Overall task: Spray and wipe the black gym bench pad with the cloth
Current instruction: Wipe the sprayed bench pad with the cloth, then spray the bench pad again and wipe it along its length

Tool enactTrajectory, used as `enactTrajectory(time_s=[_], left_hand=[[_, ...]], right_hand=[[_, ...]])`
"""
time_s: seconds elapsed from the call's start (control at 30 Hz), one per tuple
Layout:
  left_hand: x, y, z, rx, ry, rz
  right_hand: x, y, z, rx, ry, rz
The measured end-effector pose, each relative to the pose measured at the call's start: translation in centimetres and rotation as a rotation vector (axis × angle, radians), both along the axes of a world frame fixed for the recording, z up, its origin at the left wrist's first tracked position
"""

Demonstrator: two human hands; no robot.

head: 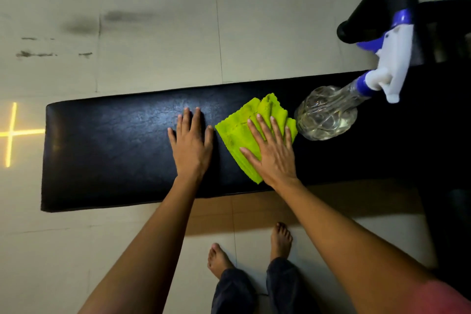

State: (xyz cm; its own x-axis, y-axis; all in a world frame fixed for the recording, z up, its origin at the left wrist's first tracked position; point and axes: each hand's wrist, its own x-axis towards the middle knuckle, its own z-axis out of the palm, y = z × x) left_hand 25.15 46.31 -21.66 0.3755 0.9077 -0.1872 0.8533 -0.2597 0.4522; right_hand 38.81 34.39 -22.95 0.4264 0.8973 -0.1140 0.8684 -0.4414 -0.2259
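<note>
The black gym bench pad [107, 145] runs left to right across the middle of the view. A folded lime-green cloth [238, 130] lies on it right of centre. My right hand [272, 153] rests flat on the cloth with fingers spread. My left hand [191, 143] lies flat and open on the bare pad just left of the cloth. A clear spray bottle [328, 115] with a white and blue trigger head [392, 58] stands on the pad right of the cloth, untouched.
Black bench frame parts [382, 0] rise at the upper right and a dark upright runs down the right edge. My bare feet [221, 260] stand on the pale tiled floor [153, 33] just in front of the bench. A yellow cross of light [10, 132] marks the floor at left.
</note>
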Motion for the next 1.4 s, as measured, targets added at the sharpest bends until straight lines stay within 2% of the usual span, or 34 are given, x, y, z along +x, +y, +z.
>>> enactTrajectory(time_s=[0.13,0.2,0.33,0.43,0.57,0.77,1.0,1.13,1.27,1.4], left_hand=[[2.3,-1.9,3.7,-0.083,-0.321,-0.033],[3.5,-3.2,5.0,-0.176,-0.397,-0.113],[7.1,-5.4,7.6,-0.337,-0.506,-0.368],[10.5,-6.4,9.7,-0.441,-0.613,-0.339],[13.2,-6.7,10.4,-0.419,-0.590,-0.308],[18.2,-8.1,11.8,-0.403,-0.802,-0.479],[23.1,-8.0,10.5,-0.131,-0.825,-0.355],[26.8,-8.5,10.8,-0.011,-0.736,-0.306],[30.4,-9.4,11.1,-0.042,-0.666,-0.273],[31.3,-11.8,10.7,-0.252,-0.562,-0.210]], right_hand=[[0.9,-3.5,1.5,-0.085,-0.029,0.079],[1.0,-5.4,2.1,-0.166,-0.001,0.064],[1.8,-8.9,3.5,-0.289,0.042,-0.026],[3.7,-10.7,5.4,-0.292,0.043,-0.199],[6.9,-11.7,6.9,-0.224,0.063,-0.293],[13.2,-14.4,5.6,-0.286,0.096,-0.382],[20.5,-18.3,3.7,-0.295,0.149,-0.300],[24.2,-20.0,3.1,-0.293,0.154,-0.254],[27.8,-20.8,3.3,-0.274,0.150,-0.319],[29.9,-21.1,3.4,-0.350,0.211,-0.334]])
